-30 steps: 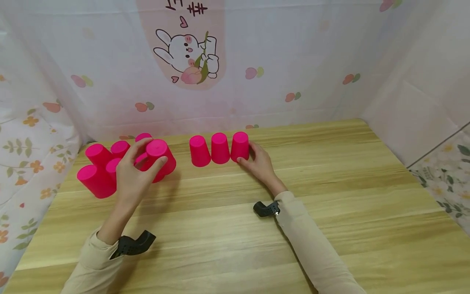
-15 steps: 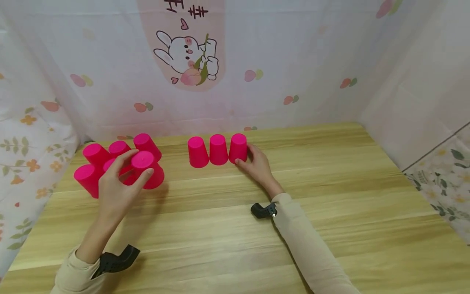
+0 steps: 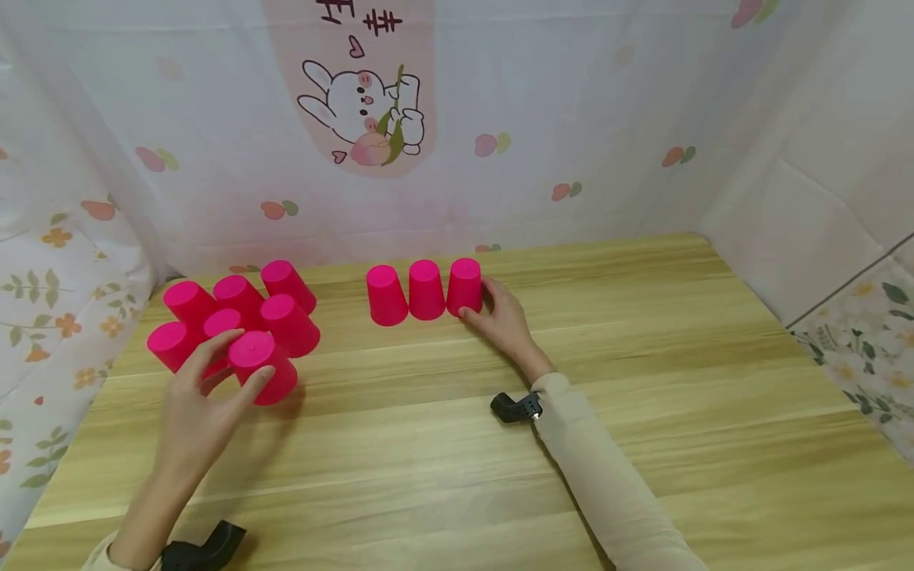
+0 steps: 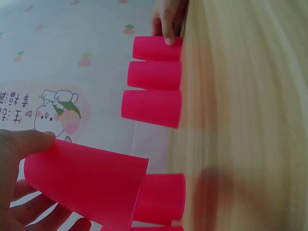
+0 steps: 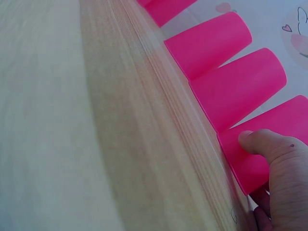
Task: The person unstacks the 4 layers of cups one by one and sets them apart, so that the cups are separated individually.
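Observation:
My left hand (image 3: 203, 404) grips an upside-down bright pink cup (image 3: 263, 369) between thumb and fingers. In the left wrist view this cup (image 4: 89, 180) is tilted, its rim lifted off the tabletop. Behind and beside it, several more pink cups (image 3: 289, 325) stand upside down in a cluster at the table's left. My right hand (image 3: 505, 321) holds the rightmost cup (image 3: 466, 285) of a row of three, thumb on its near side low by the rim. The other two, a middle cup (image 3: 427, 291) and a left cup (image 3: 386, 297), stand rim down close beside it.
The wood-grain table (image 3: 443, 460) reaches back to a white curtain (image 3: 528, 95) printed with a rabbit and fruit. Black wrist mounts sit on the left wrist (image 3: 203, 549) and the right wrist (image 3: 516, 408). A gap separates the cluster from the row of three.
My left hand has carried its cup toward the front left, uncovering other cups in the cluster. My right hand stays on the rightmost cup of the row.

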The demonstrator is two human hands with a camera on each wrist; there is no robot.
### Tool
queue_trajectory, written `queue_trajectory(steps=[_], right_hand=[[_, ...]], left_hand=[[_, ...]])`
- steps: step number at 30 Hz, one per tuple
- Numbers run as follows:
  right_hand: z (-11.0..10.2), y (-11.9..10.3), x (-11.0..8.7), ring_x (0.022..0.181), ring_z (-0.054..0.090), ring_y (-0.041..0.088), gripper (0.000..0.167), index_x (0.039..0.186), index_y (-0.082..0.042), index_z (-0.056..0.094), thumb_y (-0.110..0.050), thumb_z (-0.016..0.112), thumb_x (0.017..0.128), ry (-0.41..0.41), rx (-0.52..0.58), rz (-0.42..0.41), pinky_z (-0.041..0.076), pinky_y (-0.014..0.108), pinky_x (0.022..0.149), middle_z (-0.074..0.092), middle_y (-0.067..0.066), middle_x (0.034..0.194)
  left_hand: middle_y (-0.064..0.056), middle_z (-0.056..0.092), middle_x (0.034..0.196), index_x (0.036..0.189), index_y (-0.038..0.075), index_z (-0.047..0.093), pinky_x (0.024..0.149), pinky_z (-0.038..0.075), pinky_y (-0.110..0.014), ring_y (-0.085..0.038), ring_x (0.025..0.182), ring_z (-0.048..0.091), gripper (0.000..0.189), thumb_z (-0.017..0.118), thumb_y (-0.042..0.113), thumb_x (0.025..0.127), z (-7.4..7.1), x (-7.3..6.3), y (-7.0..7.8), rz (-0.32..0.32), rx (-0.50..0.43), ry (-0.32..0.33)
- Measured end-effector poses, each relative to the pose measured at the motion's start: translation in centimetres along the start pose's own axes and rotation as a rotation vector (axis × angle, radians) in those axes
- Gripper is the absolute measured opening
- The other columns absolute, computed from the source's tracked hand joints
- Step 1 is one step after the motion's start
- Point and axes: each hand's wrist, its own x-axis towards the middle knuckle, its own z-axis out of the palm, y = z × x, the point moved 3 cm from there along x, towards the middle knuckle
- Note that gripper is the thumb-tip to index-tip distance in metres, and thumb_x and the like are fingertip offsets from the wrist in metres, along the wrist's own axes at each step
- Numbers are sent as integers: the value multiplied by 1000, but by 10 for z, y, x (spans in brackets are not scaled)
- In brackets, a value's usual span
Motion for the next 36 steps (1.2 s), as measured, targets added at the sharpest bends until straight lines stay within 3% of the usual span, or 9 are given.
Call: queue_trajectory(steps=[6,14,22,30,36], right_hand=[[-1,0,-1,119,48,30,61,132,3,45,-16,71,81,7,14,-7,39,37,100,51,19,129],[2,0,-1,120,47,30,62,133,3,45,-17,71,81,1,21,-2,37,37,101,51,18,130],[-2,1,0,121,47,29,61,133,2,45,-17,71,81,19,11,8,37,37,101,51,18,130],[0,0,-2,121,46,29,62,133,3,44,-18,72,81,-2,20,8,37,37,101,51,18,129],[1,-1,-2,122,46,29,63,134,2,44,-19,71,82,1,10,8,36,38,102,50,18,130]], left_hand=[[12,56,107,120,2,58,76,41,-3,-2,91,52,54,78,-2,70,-22,-16,-4,-68,82,-1],[15,56,109,123,0,57,74,41,-2,3,97,51,55,76,-5,71,-44,-25,-20,-187,90,75],[13,57,106,124,3,56,73,43,-4,1,95,53,56,75,-7,72,-53,-21,-29,-211,82,104],[11,55,108,124,2,56,71,42,-3,1,100,48,54,75,-1,74,-54,-28,-40,-276,103,132],[11,55,106,124,2,56,68,43,-3,2,97,47,53,75,3,75,-54,-24,-45,-285,125,138]])
